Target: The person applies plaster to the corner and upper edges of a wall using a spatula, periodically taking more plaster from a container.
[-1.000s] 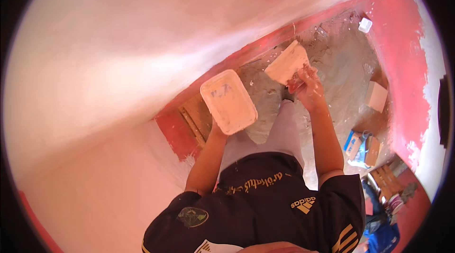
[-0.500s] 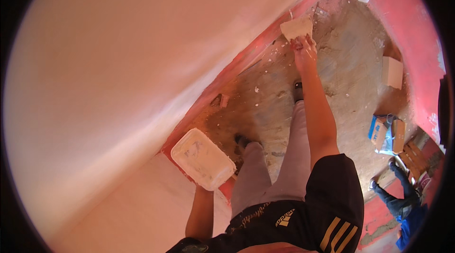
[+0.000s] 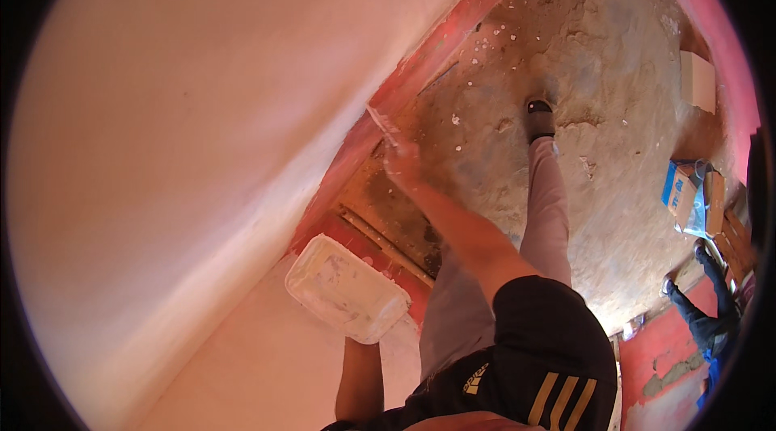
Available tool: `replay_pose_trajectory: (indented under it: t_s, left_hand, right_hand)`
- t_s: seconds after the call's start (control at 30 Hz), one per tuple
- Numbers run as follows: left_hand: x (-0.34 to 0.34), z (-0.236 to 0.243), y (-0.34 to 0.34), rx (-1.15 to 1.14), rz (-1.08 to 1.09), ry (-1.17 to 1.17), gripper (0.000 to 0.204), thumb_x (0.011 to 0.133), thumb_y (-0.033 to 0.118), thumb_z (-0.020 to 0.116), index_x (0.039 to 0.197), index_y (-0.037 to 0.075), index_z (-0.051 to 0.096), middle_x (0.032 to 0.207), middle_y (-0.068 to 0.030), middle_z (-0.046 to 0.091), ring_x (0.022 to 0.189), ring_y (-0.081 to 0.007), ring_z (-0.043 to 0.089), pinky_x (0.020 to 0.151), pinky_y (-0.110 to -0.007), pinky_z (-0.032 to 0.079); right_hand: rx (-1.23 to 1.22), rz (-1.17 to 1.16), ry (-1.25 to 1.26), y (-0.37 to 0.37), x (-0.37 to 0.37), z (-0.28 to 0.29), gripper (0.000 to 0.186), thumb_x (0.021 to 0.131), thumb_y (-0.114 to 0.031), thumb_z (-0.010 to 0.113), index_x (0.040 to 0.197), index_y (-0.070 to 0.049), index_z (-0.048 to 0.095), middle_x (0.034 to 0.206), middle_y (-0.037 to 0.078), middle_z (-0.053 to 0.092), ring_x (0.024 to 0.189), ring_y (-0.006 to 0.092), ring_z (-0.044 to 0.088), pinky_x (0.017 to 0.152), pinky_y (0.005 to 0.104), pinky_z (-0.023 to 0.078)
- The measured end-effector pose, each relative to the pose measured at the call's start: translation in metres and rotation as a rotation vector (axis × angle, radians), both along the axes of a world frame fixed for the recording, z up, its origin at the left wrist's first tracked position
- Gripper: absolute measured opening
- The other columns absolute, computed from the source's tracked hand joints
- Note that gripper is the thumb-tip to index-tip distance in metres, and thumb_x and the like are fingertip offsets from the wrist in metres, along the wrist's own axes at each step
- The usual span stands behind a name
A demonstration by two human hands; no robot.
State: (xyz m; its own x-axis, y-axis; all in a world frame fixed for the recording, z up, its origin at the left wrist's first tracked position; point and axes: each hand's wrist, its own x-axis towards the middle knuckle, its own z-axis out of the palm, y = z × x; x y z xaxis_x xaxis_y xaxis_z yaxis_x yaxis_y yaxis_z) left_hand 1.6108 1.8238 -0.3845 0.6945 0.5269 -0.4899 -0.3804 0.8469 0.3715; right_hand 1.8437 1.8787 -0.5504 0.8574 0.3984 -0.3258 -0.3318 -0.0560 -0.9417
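My left hand [image 3: 365, 342] is shut under a white rectangular tray [image 3: 343, 290] smeared with pale plaster and holds it flat beside the wall; the tray hides most of the hand. Blurred with motion, my right hand [image 3: 402, 164] is stretched out along the wall, shut on a thin flat blade [image 3: 383, 124]. The blade's edge lies against the red lower band [image 3: 428, 59] of the wall. Above the band, the pale plastered wall [image 3: 202, 148] fills the left of the view.
A dirt floor [image 3: 614, 148] spattered with white flecks lies below. My foot in a dark shoe [image 3: 538, 116] stands on it. A cardboard box [image 3: 697, 79] and a blue-and-white package [image 3: 683, 193] sit at the right. Another person's dark-trousered legs [image 3: 710, 310] are at the lower right.
My right hand has swept the blade down and left along the wall's red band, nearer to me. The tray has dropped from in front of me to low beside the wall.
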Motion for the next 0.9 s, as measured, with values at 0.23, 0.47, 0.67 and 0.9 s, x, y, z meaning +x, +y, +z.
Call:
replay_pose_trajectory:
  t_s: [0.23, 0.47, 0.67, 0.9]
  left_hand:
    - [0.002, 0.003, -0.006, -0.228, 0.08, 0.078, 0.075, 0.091, 0.057, 0.053, 0.151, 0.017, 0.031, 0.154, -0.0163, 0.03, 0.138, -0.0467, 0.03, 0.107, -0.069, 0.028]
    - [-0.007, -0.002, 0.014, -0.355, -0.232, -0.166, 0.079, 0.09, 0.056, 0.058, 0.153, 0.019, 0.027, 0.156, -0.0165, 0.026, 0.138, -0.048, 0.029, 0.108, -0.069, 0.028]
    - [0.056, 0.022, -0.02, -0.059, -0.095, -0.111, 0.082, 0.09, 0.052, 0.059, 0.153, 0.012, 0.024, 0.152, -0.0201, 0.031, 0.137, -0.0438, 0.035, 0.11, -0.067, 0.026]
    - [0.019, -0.007, -0.015, -0.231, -0.138, 0.005, 0.071, 0.093, 0.05, 0.056, 0.153, 0.023, 0.028, 0.159, -0.0105, 0.023, 0.139, -0.0445, 0.028, 0.108, -0.071, 0.026]
  right_hand:
    - [-0.028, -0.452, -0.31, -0.067, 0.214, -0.121, 0.028, 0.096, -0.004, 0.047, 0.12, 0.0, 0.061, 0.082, 0.006, 0.058, 0.071, 0.0209, 0.049, 0.068, 0.0298, 0.045]
    - [-0.049, -0.344, -0.293, -0.008, 0.073, -0.031, 0.032, 0.098, -0.009, 0.048, 0.127, -0.002, 0.057, 0.102, 0.008, 0.057, 0.089, 0.0203, 0.051, 0.081, 0.0312, 0.045]
    - [-0.195, -0.259, -0.438, -0.076, 0.068, -0.104, 0.038, 0.1, -0.015, 0.047, 0.135, -0.001, 0.05, 0.126, 0.012, 0.055, 0.11, 0.0205, 0.052, 0.095, 0.0332, 0.043]
    - [0.323, -0.544, -0.067, -0.112, 0.331, -0.153, 0.022, 0.094, -0.004, 0.047, 0.109, 0.004, 0.062, 0.09, 0.008, 0.064, 0.074, 0.0163, 0.059, 0.062, 0.0306, 0.05]
